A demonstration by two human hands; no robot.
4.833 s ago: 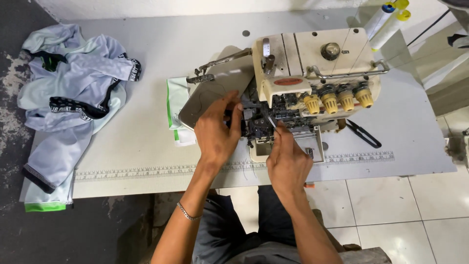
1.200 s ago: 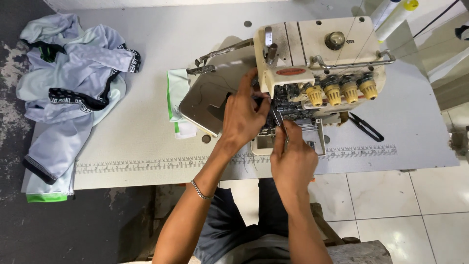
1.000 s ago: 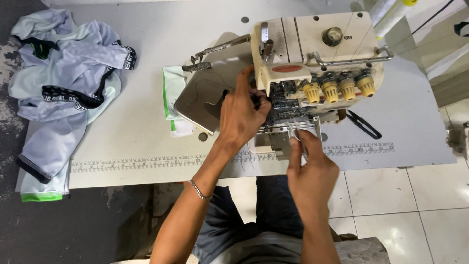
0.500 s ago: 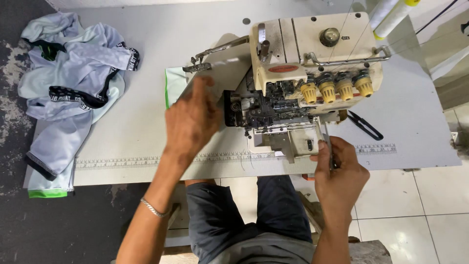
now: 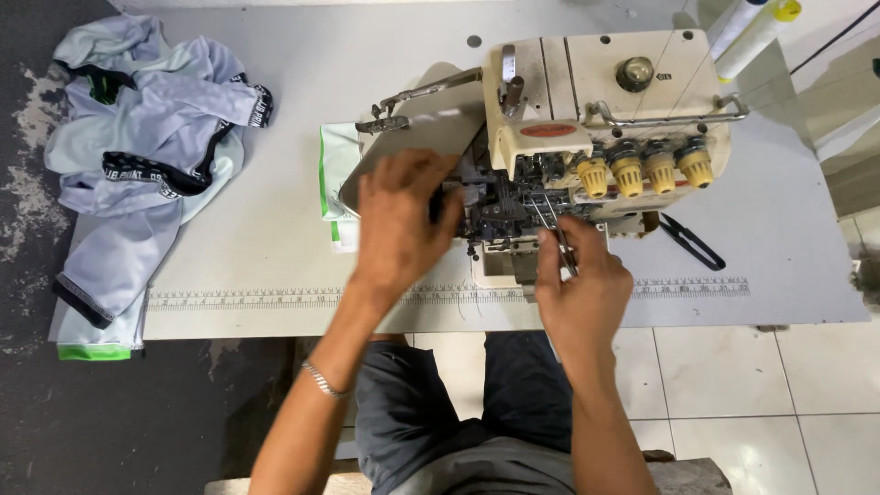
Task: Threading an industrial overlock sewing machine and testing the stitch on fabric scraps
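A cream overlock sewing machine (image 5: 587, 101) stands on the white table (image 5: 275, 229), with its front cover swung open and the dark inner mechanism (image 5: 500, 206) exposed. My left hand (image 5: 399, 220) rests against the left side of that mechanism, fingers reaching in beside the open grey cover plate (image 5: 422, 128). My right hand (image 5: 582, 284) pinches thin metal tweezers (image 5: 548, 225), whose tips point up into the mechanism below the yellow tension knobs (image 5: 642, 170).
A heap of pale grey garments with black trim (image 5: 137, 147) lies at the table's left end and hangs over its edge. A folded white and green cloth (image 5: 337, 183) sits left of the machine. Black snips (image 5: 692, 243) lie to the right. Thread cones (image 5: 752, 27) stand behind.
My right hand came back up from the table edge with the tweezers into the mechanism. My left hand moved right, returning to the machine's open front.
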